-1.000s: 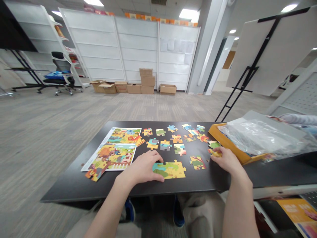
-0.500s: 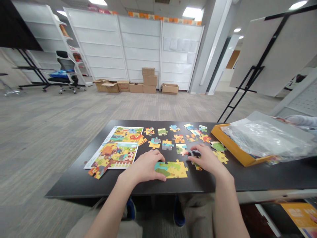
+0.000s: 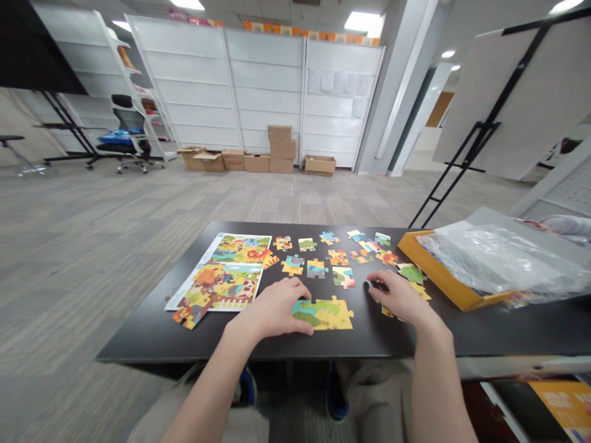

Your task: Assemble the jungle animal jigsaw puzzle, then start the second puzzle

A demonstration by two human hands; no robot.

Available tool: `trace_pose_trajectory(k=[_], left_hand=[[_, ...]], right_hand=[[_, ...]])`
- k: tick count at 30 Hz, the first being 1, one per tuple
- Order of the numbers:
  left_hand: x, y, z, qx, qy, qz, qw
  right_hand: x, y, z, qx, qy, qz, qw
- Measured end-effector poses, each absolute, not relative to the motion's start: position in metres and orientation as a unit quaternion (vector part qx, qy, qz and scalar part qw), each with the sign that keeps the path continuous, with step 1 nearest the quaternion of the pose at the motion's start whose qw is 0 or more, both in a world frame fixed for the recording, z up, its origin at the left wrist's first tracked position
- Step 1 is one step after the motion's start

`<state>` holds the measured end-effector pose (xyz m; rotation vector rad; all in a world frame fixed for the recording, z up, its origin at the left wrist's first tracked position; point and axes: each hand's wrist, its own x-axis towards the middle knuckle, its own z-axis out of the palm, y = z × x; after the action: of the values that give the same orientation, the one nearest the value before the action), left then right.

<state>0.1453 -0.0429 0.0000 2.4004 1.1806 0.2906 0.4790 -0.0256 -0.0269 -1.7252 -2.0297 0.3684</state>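
Joined puzzle pieces with a green crocodile [image 3: 327,312] lie flat near the table's front edge. My left hand [image 3: 279,307] rests at their left end, thumb and fingers around that end. To the right, my right hand [image 3: 394,292] is over the table, its fingers curved and thumb apart, with a piece [image 3: 386,312] partly hidden beneath it. Whether its fingertips hold anything is hidden. Loose pieces lie beyond the hands, among them a green and pink one [image 3: 343,277] and a grey and yellow one [image 3: 316,268]. A green piece [image 3: 412,272] lies beyond my right hand.
A picture sheet [image 3: 235,271] lies at the left of the black table [image 3: 152,332], with a joined strip [image 3: 190,312] over its lower corner. On the right, an orange-edged box [image 3: 443,280] carries clear plastic wrapping [image 3: 498,255]. Beyond are cardboard boxes [image 3: 281,149].
My right hand has moved right, away from the crocodile pieces, and the piece beneath it now lies farther right. My left hand keeps its place at their left end. The view has shifted slightly.
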Motion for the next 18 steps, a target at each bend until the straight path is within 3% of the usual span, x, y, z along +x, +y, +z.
trace_pose_trajectory(k=[5,10,18], left_hand=[[0.146,-0.044,0.003,0.867,0.43,0.107,0.226],[0.146,-0.041,0.002,0.867,0.428,0.124,0.223],[0.143,-0.026,-0.002,0.835,0.525,0.143,0.084]], right_hand=[[0.453,-0.022,-0.022,-0.566,-0.764,0.107,0.29],[0.431,-0.021,-0.024,-0.524,-0.787,0.142,0.295],[0.435,-0.02,-0.031,-0.519,-0.795,0.141,0.28]])
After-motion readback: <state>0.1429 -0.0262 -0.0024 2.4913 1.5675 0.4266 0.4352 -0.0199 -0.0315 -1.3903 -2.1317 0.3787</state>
